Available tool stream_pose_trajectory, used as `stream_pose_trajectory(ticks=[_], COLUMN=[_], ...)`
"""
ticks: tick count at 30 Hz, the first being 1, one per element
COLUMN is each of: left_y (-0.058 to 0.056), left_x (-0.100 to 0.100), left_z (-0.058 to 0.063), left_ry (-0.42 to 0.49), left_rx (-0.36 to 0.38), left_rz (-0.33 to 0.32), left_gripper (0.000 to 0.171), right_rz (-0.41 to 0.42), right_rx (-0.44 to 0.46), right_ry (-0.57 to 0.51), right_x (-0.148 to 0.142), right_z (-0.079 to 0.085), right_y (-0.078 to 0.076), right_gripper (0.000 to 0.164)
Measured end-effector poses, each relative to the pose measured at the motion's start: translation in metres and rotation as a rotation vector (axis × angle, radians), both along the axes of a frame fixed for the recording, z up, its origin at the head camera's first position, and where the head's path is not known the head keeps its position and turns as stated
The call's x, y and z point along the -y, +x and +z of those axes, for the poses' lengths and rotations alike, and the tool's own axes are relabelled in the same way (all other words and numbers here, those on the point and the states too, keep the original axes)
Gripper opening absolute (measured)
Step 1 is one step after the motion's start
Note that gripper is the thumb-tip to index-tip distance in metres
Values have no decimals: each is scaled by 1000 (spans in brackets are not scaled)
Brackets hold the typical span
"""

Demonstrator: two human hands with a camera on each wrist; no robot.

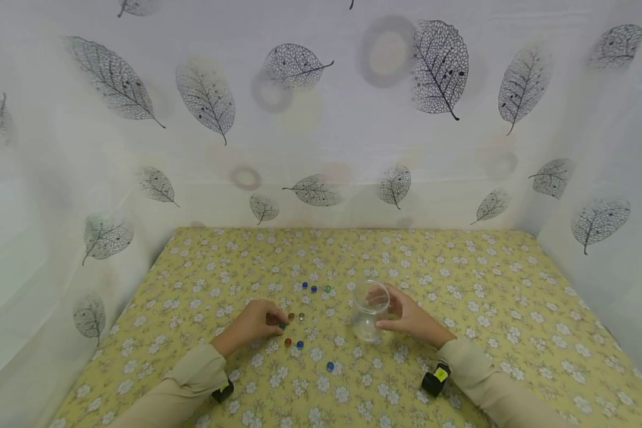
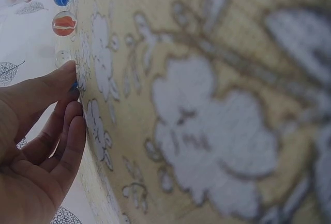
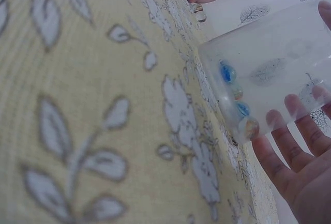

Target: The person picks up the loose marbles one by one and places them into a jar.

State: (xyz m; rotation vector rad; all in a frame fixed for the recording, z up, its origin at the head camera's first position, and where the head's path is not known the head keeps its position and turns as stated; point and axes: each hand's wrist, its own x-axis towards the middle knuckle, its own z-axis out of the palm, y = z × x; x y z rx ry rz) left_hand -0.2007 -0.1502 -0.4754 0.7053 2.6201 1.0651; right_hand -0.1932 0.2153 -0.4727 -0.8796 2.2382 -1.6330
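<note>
My left hand [image 1: 258,319] pinches a dark blue-green marble [image 1: 282,326] low at the cloth, between thumb and fingertips. Only a sliver of blue shows under the thumb in the left wrist view. Beside those fingers lie an orange marble [image 1: 291,316], a clear marble [image 1: 302,317], a red marble [image 1: 288,342] and a blue marble [image 1: 299,345]. My right hand [image 1: 409,315] grips a clear cup [image 1: 367,324] from its right side, thumb in front and fingers behind. The cup stands upright, mouth up. Several marbles [image 3: 242,110] show through its wall near the base in the right wrist view.
Farther back lie two blue marbles [image 1: 314,289] and a green marble [image 1: 328,289]. Another blue marble [image 1: 330,367] lies nearer me, between both hands. A yellow flowered cloth [image 1: 460,261] covers the table. White leaf-print curtains [image 1: 321,142] hang behind and at both sides.
</note>
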Motion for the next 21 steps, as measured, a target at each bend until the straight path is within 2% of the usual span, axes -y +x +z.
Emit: stream_pose_trajectory(ticks=[7, 15, 21], left_y=[0, -1, -3], left_x=[1, 5, 10], left_z=[2, 0, 3], left_ry=[6, 35, 73], left_rx=[13, 61, 27], left_rz=[-2, 42, 56], left_gripper=[13, 15, 18], right_rz=[-1, -5, -9], right_rx=[-1, -6, -3], right_ry=[-2, 8, 12], right_x=[0, 0, 0], right_z=[0, 1, 0], right_y=[0, 0, 0], right_gripper=[54, 52, 53])
